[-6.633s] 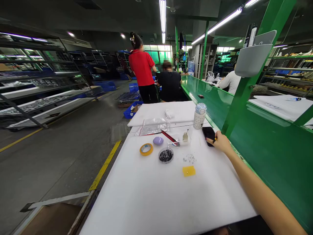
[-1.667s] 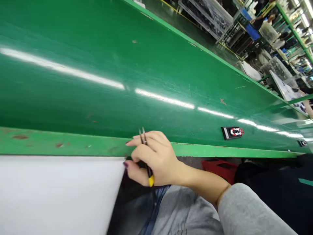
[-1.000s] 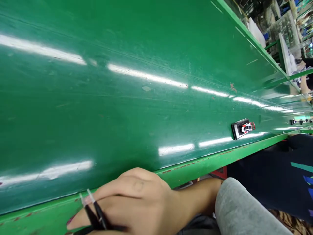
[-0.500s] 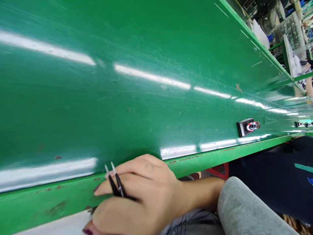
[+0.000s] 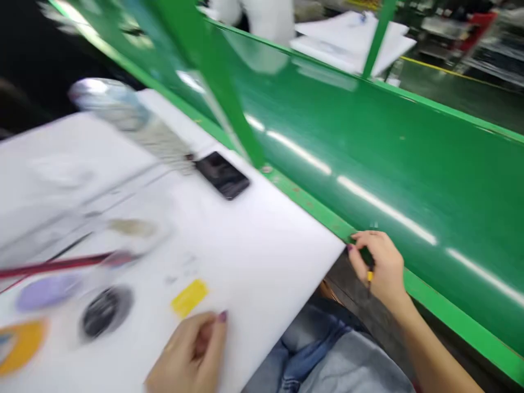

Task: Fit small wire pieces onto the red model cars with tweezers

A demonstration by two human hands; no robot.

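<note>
Over on the left, an orange tape roll point(image 5: 23, 345), cut off, sits near a purple egg-shaped piece point(image 5: 49, 292). A round dish point(image 5: 125, 300) holds dark stuff point(image 5: 99, 312), too smeared to make out; the little pale bottle point(image 5: 133, 227) beyond is blurred too. The left hand point(image 5: 188, 355), partly cut off, curls just beside a yellow piece point(image 5: 189, 297); I can't tell whether its grip holds anything. Past the black phone point(image 5: 223, 174), the white surface point(image 5: 262, 267) runs bare to its corner, where the right hand point(image 5: 379, 262) has its grip clamped on tweezers point(image 5: 370, 276), mostly hidden, beside the green rim point(image 5: 321, 213).
</note>
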